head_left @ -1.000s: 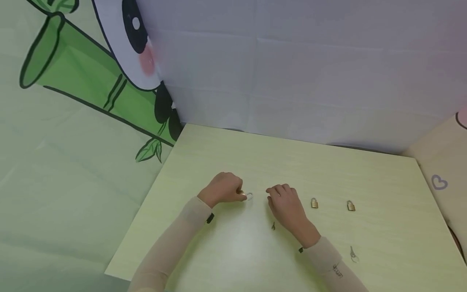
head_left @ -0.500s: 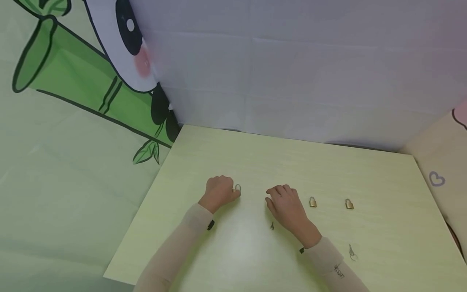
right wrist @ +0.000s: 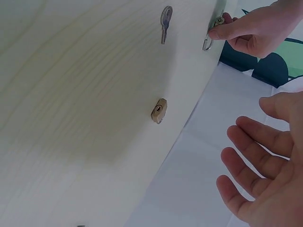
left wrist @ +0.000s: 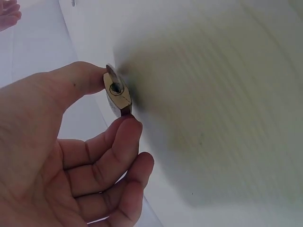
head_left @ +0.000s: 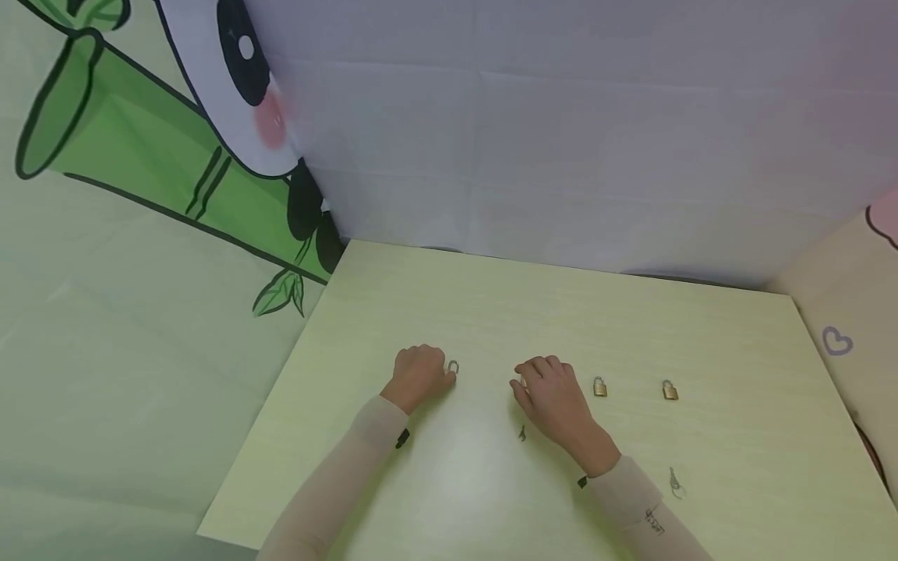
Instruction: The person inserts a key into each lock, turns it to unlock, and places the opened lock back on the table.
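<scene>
My left hand [head_left: 418,378] is low over the left middle of the table, pinching a small brass padlock [left wrist: 118,94] between thumb and index finger. Its silver shackle [head_left: 453,366] sticks out past the fingertips, and the keyhole end faces the left wrist camera. Relaxed and spread, my right hand [head_left: 554,396] holds nothing. Another brass padlock [right wrist: 159,111] lies on the table near it, mostly covered by the fingers in the head view. A small key [head_left: 522,433] lies just on the near side of the right hand.
Two more brass padlocks [head_left: 599,387] lie in a row to the right of my right hand. A key with a ring [head_left: 676,483] lies nearer the front right. White cloth [head_left: 561,156] stands behind the pale table [head_left: 435,296], printed cloth at its left.
My left hand has moved left and slightly nearer with the padlock, turning its shackle from pointing right to pointing away. My right hand has stayed almost still. The head view has shifted slightly.
</scene>
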A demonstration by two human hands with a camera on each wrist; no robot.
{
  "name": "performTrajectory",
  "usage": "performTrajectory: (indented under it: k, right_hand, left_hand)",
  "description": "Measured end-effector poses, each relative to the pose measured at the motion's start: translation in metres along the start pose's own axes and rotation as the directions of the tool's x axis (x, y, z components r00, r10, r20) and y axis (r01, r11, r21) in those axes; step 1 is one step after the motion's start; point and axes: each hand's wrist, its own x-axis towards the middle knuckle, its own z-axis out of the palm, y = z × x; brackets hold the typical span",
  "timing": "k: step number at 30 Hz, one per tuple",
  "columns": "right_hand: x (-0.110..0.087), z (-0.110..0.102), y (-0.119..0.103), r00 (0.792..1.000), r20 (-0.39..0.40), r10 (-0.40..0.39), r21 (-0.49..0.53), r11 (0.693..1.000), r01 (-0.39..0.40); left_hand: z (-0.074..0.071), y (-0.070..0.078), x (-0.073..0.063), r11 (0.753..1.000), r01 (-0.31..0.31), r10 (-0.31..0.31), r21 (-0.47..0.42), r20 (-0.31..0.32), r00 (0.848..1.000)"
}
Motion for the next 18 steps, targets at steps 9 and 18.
performTrajectory:
  k: [9,18]
  right_hand:
    - [-0.004,-0.006,0.003,0.999,0.035,0.02,0.009,1.0,-0.021]
    - [-0.014,-0.012,0.013,0.997,0.046,0.056,-0.017,0.998,-0.055]
  left_hand:
    - [0.003,-0.001,-0.001,0.999,0.003,-0.003,-0.045,-0.004,1.0]
    - [-0.007,0.005,0.002,1.0,0.017,-0.017,-0.019,-0.027,0.999]
